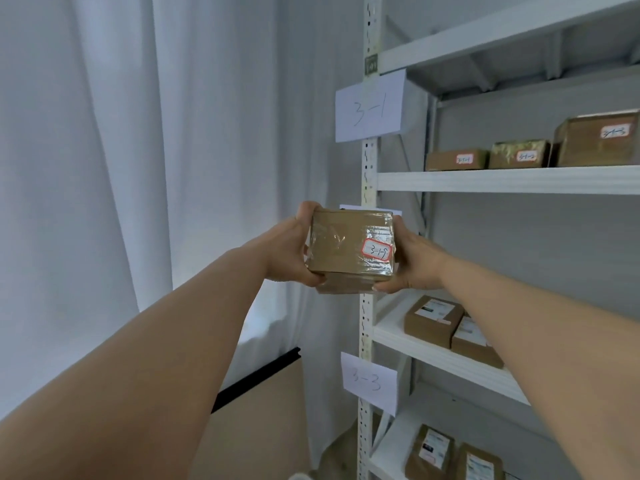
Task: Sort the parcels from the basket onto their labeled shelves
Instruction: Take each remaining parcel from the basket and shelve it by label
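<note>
Taped cardboard parcel labelled 3-1-9 held up between both hands before shelf upright; left hand gripping left side, right hand clasping right side, fingers curled underneath

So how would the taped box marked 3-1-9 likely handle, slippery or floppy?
Probably stiff: the box keeps square edges between the left hand and right hand. Its glossy tape wrap may be slick. Flat faces suggest it won't roll.

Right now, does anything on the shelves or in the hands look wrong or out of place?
Nothing stands out. Both hands, left and right, hold the taped brown cardboard parcel level; three brown parcels stand in a row on the white shelf marked 3-1.
</note>
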`<act>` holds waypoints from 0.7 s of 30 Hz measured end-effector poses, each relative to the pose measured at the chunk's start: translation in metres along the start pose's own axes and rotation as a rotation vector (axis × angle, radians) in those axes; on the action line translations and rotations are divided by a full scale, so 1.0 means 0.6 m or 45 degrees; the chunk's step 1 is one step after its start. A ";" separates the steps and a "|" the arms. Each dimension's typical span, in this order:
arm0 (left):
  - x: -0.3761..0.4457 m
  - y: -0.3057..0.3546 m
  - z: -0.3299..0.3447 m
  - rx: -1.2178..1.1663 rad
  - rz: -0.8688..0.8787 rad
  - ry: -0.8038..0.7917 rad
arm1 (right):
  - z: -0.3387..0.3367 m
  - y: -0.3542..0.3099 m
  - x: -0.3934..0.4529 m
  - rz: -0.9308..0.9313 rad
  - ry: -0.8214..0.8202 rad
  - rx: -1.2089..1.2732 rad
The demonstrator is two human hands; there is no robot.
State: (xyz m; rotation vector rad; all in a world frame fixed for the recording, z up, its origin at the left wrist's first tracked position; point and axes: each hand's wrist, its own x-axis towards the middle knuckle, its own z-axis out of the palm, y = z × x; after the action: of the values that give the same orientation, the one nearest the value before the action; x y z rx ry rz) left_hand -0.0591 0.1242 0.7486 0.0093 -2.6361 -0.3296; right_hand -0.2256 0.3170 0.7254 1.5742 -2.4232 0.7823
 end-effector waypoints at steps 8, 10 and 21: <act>0.023 0.034 -0.063 0.037 0.036 0.076 | -0.075 -0.022 0.019 -0.091 0.084 -0.047; 0.026 0.041 -0.080 0.035 0.052 0.097 | -0.091 -0.034 0.020 -0.093 0.118 -0.073; 0.043 0.067 -0.126 -0.269 0.148 0.011 | -0.157 -0.070 -0.012 -0.004 0.344 -0.211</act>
State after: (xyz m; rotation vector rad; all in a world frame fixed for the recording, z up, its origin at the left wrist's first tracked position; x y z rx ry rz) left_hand -0.0447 0.1439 0.8346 -0.2102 -2.5670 -0.5638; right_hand -0.1998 0.3568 0.8172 1.3184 -2.2283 0.7197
